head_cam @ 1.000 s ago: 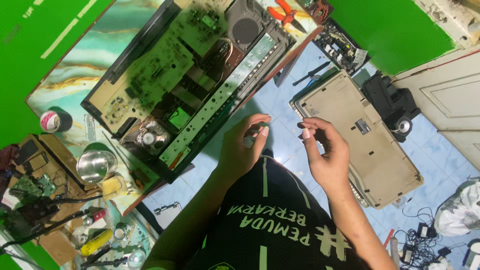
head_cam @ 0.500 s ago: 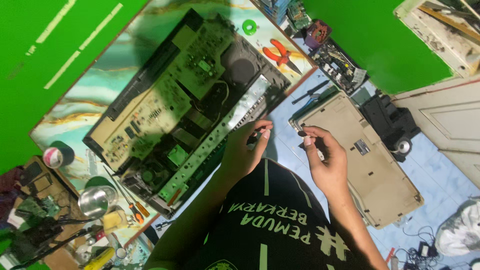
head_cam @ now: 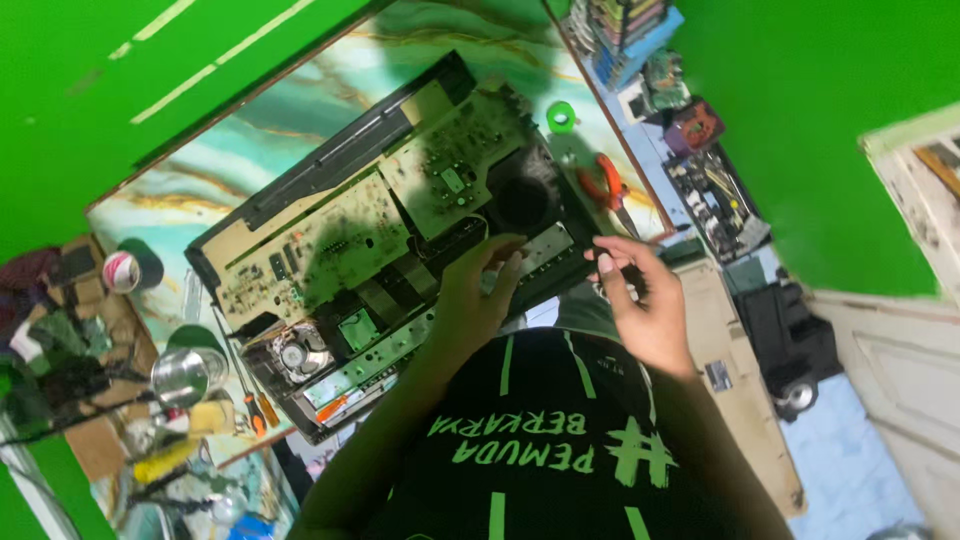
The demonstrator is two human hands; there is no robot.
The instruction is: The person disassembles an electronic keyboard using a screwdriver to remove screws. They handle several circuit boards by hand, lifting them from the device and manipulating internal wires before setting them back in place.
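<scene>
An opened electronic device [head_cam: 390, 250] with its cover removed is seen lying slanted on a table [head_cam: 300, 110] with a marbled teal and gold top. Large beige-green circuit boards [head_cam: 400, 200] are exposed inside it, and a round black part [head_cam: 522, 200] is seen near its right end. The left hand [head_cam: 475, 300] is placed on the near edge of the device, with the fingers [head_cam: 500, 255] curled over a narrow silver front strip [head_cam: 440, 320]; the strip is touched, but whether it is really gripped cannot be told. The right hand [head_cam: 645, 300] is held just beside the right end of the device, its fingers half bent and its thumb and forefinger close together; whether something small is pinched between them cannot be told.

A detached beige casing panel [head_cam: 740, 390] is seen to the right of the right hand, partly covered by it. On the far right part of the table, red-handled pliers [head_cam: 605, 180] and a green tape ring [head_cam: 561, 117] are lying. At the left, a roll of tape [head_cam: 120, 270], a shiny metal cup [head_cam: 180, 375] and orange-handled screwdrivers [head_cam: 258, 410] are found near the left end of the device. A black shirt [head_cam: 540, 450] with green lettering is seen at the near edge.
</scene>
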